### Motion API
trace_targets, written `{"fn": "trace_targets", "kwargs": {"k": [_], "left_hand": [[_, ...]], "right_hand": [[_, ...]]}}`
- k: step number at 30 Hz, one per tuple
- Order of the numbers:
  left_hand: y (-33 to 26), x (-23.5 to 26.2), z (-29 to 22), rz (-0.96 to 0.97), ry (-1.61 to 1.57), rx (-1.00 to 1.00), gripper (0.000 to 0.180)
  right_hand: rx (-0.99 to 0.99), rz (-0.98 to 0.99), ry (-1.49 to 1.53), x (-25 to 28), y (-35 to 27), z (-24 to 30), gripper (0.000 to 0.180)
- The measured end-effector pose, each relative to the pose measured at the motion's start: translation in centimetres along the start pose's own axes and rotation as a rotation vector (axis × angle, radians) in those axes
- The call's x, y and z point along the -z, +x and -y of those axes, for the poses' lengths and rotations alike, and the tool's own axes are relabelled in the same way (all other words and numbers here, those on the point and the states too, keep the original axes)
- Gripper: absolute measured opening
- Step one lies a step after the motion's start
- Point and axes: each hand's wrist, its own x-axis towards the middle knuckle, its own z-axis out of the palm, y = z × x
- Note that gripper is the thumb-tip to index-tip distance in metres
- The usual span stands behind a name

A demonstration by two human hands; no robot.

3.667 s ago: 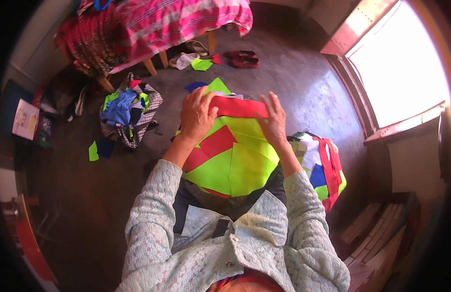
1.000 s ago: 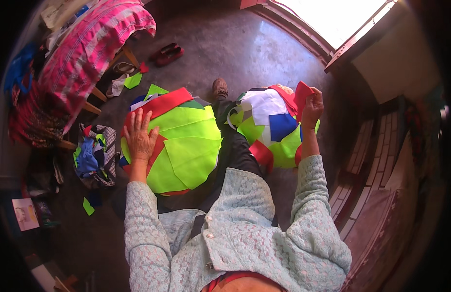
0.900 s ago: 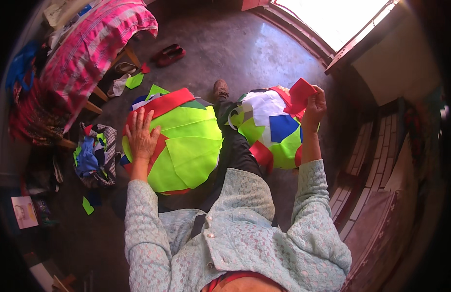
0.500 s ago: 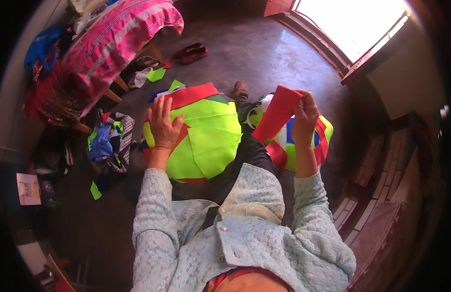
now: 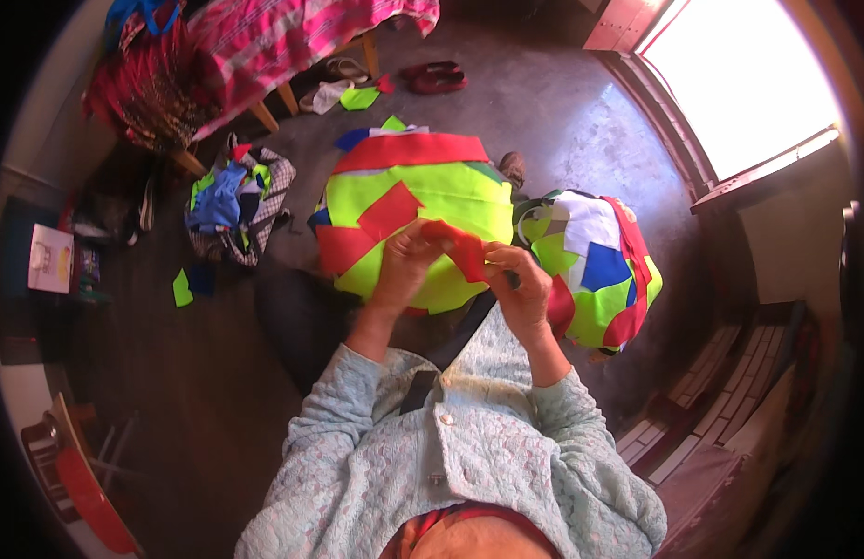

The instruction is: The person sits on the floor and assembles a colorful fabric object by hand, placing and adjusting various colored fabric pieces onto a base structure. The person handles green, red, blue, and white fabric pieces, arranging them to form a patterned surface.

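Observation:
A red piece of cloth (image 5: 466,253) is stretched between my two hands, close to my lap. My left hand (image 5: 406,268) pinches its left end, and my right hand (image 5: 525,291) pinches the right end. Under and beyond them sits a round heap of cut cloth pieces (image 5: 451,197), mostly neon yellow-green, with red strips lying on top. To the right of my right hand stands a second rounded heap (image 5: 581,296) of red, white, blue and yellow-green cloth pieces. My hands hide part of the first heap's near side.
A checked bag (image 5: 281,177) with blue and green scraps lies on the floor to the left. Beyond are dark red shoes (image 5: 434,77) and a bed or table under a pink cloth (image 5: 292,33). A bright doorway (image 5: 740,84) opens at far right; a slatted wooden thing (image 5: 721,391) stands at right.
My left hand has left the heap and now grips the red cloth too. My right hand has brought the piece down and left, from over the right heap. The whole view has shifted.

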Motion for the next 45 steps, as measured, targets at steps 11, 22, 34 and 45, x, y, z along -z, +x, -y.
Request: {"fn": "trace_targets", "kwargs": {"k": [11,22,34,45], "left_hand": [[-3.1,8.5,0.1,-0.27,-0.182,0.061,0.022],[-3.1,9.1,0.9,-0.266,-0.19,0.048,0.02],[-3.4,8.5,-0.7,-0.308,-0.018,0.095,0.019],[0.8,9.9,-8.7,0.046,0.449,0.203,0.014]], "right_hand": [[-0.527,0.038,0.151,-0.2,-4.7,-4.0,0.012],[-0.338,0.142,-0.389,-4.8,-5.9,-3.6,0.024],[-0.64,-0.008,0.695,-1.5,-4.6,-4.3,0.007],[-0.518,-0.086,0.699,3.4,6.1,-6.3,0.009]]}}
